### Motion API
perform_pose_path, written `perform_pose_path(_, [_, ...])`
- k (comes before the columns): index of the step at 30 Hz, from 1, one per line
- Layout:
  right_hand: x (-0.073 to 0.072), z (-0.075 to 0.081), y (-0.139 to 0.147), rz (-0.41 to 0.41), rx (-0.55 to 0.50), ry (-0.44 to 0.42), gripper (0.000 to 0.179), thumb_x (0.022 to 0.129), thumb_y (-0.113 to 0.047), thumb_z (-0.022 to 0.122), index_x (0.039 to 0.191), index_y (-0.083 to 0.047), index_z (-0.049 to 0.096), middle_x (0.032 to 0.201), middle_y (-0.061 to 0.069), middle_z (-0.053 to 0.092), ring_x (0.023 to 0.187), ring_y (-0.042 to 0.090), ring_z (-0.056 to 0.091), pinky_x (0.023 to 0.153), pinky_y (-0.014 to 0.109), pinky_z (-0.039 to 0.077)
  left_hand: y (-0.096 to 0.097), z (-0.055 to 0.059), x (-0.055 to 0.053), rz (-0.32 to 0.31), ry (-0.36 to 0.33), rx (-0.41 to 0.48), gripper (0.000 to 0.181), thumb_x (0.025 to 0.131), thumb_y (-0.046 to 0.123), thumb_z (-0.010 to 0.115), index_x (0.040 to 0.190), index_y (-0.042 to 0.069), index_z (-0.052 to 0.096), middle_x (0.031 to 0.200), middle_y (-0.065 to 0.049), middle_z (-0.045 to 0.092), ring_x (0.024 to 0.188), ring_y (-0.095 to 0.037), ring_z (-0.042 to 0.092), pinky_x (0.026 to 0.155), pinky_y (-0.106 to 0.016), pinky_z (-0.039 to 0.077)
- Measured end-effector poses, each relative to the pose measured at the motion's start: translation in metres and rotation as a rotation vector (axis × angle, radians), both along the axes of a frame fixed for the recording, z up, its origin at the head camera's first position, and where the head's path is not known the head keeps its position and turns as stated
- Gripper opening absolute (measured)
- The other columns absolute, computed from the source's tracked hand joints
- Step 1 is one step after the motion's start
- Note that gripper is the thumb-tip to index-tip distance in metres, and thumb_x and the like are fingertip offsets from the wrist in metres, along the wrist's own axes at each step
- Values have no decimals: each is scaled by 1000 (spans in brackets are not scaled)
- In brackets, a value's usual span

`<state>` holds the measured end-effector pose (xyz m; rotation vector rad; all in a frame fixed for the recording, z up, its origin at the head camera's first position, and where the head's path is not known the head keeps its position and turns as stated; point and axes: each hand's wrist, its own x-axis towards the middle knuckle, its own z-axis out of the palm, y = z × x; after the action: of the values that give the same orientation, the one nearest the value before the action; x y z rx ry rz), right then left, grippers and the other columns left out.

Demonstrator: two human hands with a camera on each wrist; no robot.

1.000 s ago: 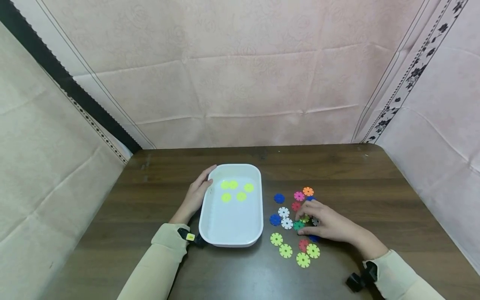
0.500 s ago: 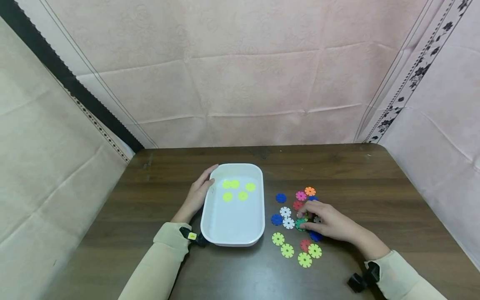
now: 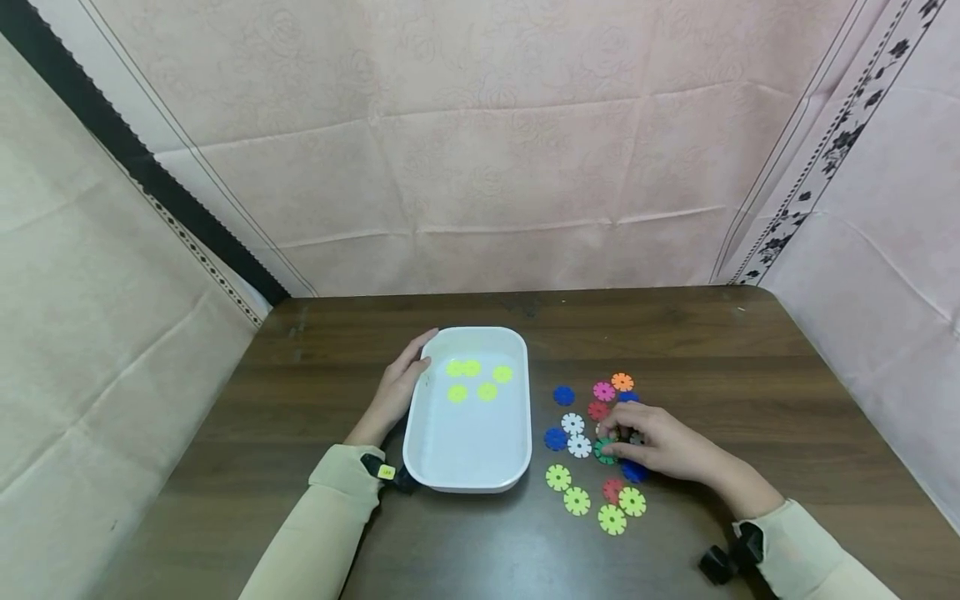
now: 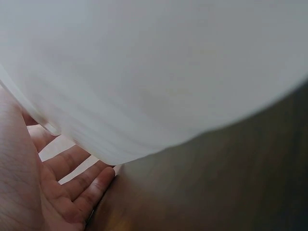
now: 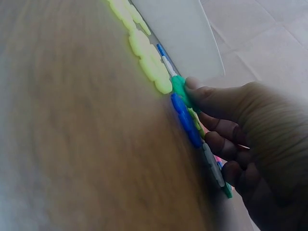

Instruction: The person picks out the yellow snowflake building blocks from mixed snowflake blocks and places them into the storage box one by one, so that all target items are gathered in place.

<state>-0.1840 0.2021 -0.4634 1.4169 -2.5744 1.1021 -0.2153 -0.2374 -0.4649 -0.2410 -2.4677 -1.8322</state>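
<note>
My left hand (image 3: 393, 393) holds the white tray (image 3: 468, 458) by its left side, thumb over the rim and fingers along the outer wall. Several yellow-green flower-shaped discs (image 3: 487, 392) lie inside. In the left wrist view, the tray's outer wall (image 4: 159, 72) fills the top. My right hand (image 3: 656, 442) is low over the loose discs, fingers bent. Its thumb touches a green disc (image 5: 180, 90) in the right wrist view. Beside the fingertips are a blue disc (image 5: 186, 120) and a partly hidden yellow-green disc (image 5: 196, 121). I cannot tell whether the fingers pinch one.
More flower-shaped discs lie right of the tray: white (image 3: 579, 446), blue (image 3: 556, 439), pink (image 3: 603, 391), orange (image 3: 622, 382), red (image 3: 612, 490) and yellow-green (image 3: 612, 520). They rest on the dark wooden table (image 3: 337, 333). Pale cloth (image 3: 487, 167) hangs behind and at both sides.
My right thumb has moved up onto the green disc and closer to the index finger. The yellow-green disc between them is now mostly hidden. My left hand stays on the tray.
</note>
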Motion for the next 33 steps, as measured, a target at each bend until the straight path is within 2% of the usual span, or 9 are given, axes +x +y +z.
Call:
perform_pose_path(7, [2,-2,0,-13,0,-27,12,94,-22,73,103,-26,66,91,-15,58,78,3,50,63,23,46,2,1,0,1,6,-8,43,107,31,43,150,36,45,154,8,44,138,-19,44,112,-52,33])
perform_pose_path(14, [2,-5,1,-34,-12,-28,14,93,-21,74,101,-29,65,88,-16,56,75,3,48,61,22,44,1,-1,-2,-8,-33,-15,43,109,33,41,151,41,42,155,8,43,132,-23,49,107,-50,39])
perform_pose_path(18, [1,-5,-1,-31,-21,-42,14,93,-20,74,100,-29,66,85,-15,55,74,5,48,60,23,43,-1,1,-3,-5,-63,-19,45,109,30,40,153,37,40,157,6,41,131,-26,50,105,-49,42])
perform_pose_path(21, [0,-4,-1,-31,-18,-46,14,93,-21,74,100,-29,65,85,-15,55,74,4,48,60,23,44,-1,7,-1,-6,-82,-26,46,109,26,41,155,32,40,157,3,41,132,-27,50,105,-48,41])
perform_pose_path(28, [0,0,-2,-5,-27,-97,10,96,-21,70,101,-27,64,89,-15,60,76,5,54,64,24,48,6,31,14,-8,-80,-31,47,108,22,42,155,24,41,155,-1,44,131,-28,50,105,-48,41])
perform_pose_path(33, [1,8,-5,-3,-63,-127,10,95,-20,71,99,-25,64,86,-14,64,71,8,56,60,24,47,7,32,14,-6,-77,-36,46,108,22,41,155,23,41,155,-1,44,131,-26,51,105,-48,42])
